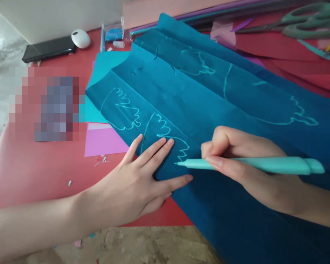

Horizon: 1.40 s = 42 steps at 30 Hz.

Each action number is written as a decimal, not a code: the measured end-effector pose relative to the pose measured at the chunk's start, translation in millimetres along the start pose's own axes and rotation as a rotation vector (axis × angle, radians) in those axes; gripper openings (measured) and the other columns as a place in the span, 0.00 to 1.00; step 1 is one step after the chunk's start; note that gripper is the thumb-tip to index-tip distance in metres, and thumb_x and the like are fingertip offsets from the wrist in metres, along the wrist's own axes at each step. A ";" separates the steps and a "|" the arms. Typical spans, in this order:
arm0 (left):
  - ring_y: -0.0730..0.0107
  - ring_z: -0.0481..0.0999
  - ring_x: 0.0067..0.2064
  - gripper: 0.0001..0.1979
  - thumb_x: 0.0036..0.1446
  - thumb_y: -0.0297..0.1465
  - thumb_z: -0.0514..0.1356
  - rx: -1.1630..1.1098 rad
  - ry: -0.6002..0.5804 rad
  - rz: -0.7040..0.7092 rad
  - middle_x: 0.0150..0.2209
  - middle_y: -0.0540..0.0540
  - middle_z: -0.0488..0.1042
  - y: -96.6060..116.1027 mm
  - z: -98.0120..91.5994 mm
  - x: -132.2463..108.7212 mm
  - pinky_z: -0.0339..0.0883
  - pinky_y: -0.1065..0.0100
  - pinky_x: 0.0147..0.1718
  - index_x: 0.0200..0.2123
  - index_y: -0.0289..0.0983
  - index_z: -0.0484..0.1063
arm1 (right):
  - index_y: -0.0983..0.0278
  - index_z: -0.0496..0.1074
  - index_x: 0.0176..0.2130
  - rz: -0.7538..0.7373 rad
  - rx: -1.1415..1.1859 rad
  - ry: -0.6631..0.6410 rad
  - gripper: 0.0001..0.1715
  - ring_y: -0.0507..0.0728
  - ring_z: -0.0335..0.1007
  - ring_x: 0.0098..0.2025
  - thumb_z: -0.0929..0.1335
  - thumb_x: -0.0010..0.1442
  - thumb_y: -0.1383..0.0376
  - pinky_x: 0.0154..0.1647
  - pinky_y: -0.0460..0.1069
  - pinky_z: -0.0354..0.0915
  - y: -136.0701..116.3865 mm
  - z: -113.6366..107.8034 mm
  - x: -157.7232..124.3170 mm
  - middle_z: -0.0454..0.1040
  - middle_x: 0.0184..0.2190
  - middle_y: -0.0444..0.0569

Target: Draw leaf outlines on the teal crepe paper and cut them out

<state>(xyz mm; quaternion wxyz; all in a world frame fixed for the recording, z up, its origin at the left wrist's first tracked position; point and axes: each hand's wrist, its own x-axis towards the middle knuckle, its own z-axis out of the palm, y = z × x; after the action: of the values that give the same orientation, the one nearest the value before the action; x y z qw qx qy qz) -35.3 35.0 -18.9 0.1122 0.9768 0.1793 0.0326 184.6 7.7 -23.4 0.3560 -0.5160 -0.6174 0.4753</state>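
Note:
A large dark blue sheet of paper (209,106) lies across a red table (30,172), marked with several light wavy outlines. My left hand (137,183) lies flat on the sheet's near edge, fingers spread, pressing it down beside one outline. My right hand (242,161) is closed round a pale turquoise pen (264,165). The pen's tip touches the sheet at the end of a scalloped line, just right of my left fingertips.
Pink paper (104,141) and lighter turquoise paper (104,66) lie under the sheet's left side. A black phone (48,48), a white mouse (80,38) and a small clear box (114,33) sit at the back left. Green-handled scissors (308,22) rest on coloured papers at the back right.

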 end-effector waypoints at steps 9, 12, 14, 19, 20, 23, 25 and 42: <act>0.50 0.47 0.65 0.20 0.64 0.34 0.50 0.001 -0.007 -0.001 0.62 0.30 0.53 0.5 -0.5 0.6 0.45 0.37 0.56 0.59 0.47 0.59 | 0.60 0.54 0.22 -0.049 -0.047 0.007 0.14 0.49 0.50 0.16 0.61 0.56 0.71 0.14 0.45 0.45 -0.4 -2.3 -2.4 0.55 0.15 0.36; 0.49 0.47 0.65 0.19 0.65 0.34 0.49 -0.004 -0.006 0.001 0.62 0.29 0.53 0.3 -0.4 0.4 0.45 0.37 0.56 0.59 0.47 0.59 | 0.59 0.55 0.23 -0.029 -0.030 0.001 0.13 0.49 0.50 0.16 0.62 0.57 0.70 0.14 0.45 0.45 1.0 -2.3 -2.9 0.55 0.16 0.37; 0.49 0.47 0.65 0.19 0.65 0.33 0.49 -0.007 0.001 0.002 0.62 0.29 0.53 0.1 0.1 0.3 0.45 0.36 0.56 0.58 0.46 0.59 | 0.59 0.55 0.23 -0.029 -0.028 -0.007 0.13 0.49 0.49 0.16 0.62 0.57 0.68 0.14 0.46 0.45 1.7 -2.3 -2.8 0.55 0.16 0.37; 0.49 0.47 0.65 0.19 0.65 0.34 0.49 -0.008 0.000 0.000 0.62 0.29 0.52 -0.4 0.3 0.5 0.44 0.37 0.56 0.58 0.46 0.60 | 0.60 0.55 0.21 -0.049 -0.023 0.026 0.14 0.50 0.51 0.17 0.61 0.55 0.72 0.16 0.46 0.47 3.5 -2.5 -3.1 0.56 0.15 0.37; 0.49 0.46 0.65 0.19 0.65 0.34 0.50 -0.009 -0.003 -0.003 0.62 0.30 0.52 -0.4 0.1 0.5 0.44 0.37 0.56 0.58 0.46 0.59 | 0.60 0.55 0.21 -0.045 -0.018 0.037 0.14 0.50 0.52 0.17 0.62 0.54 0.72 0.16 0.46 0.47 3.7 -2.5 -3.1 0.56 0.15 0.37; 0.49 0.46 0.65 0.19 0.64 0.34 0.50 -0.013 -0.007 0.002 0.62 0.30 0.52 -0.4 -0.8 0.8 0.44 0.37 0.56 0.58 0.46 0.59 | 0.60 0.56 0.21 -0.026 -0.013 0.039 0.13 0.50 0.52 0.17 0.62 0.54 0.71 0.15 0.46 0.48 2.8 -2.1 -2.3 0.56 0.15 0.38; 0.48 0.47 0.65 0.19 0.64 0.33 0.50 -0.014 -0.010 0.005 0.62 0.29 0.53 -0.4 -1.5 1.3 0.45 0.36 0.56 0.58 0.46 0.60 | 0.59 0.56 0.22 -0.020 -0.032 0.011 0.13 0.49 0.51 0.17 0.62 0.54 0.71 0.15 0.45 0.48 1.3 -1.7 -1.4 0.56 0.15 0.37; 0.47 0.49 0.64 0.19 0.65 0.33 0.49 -0.009 -0.022 0.003 0.62 0.29 0.54 0.2 -3.8 2.9 0.47 0.35 0.55 0.58 0.46 0.61 | 0.59 0.55 0.21 -0.052 -0.080 -0.060 0.12 0.48 0.48 0.14 0.60 0.54 0.68 0.11 0.44 0.47 -3.2 -0.7 2.9 0.54 0.13 0.35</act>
<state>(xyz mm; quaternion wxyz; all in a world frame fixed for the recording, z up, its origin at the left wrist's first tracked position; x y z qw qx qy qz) -33.0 36.7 -15.1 0.1185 0.9769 0.1764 0.0229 183.7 10.7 -20.3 0.3287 -0.4992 -0.6592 0.4563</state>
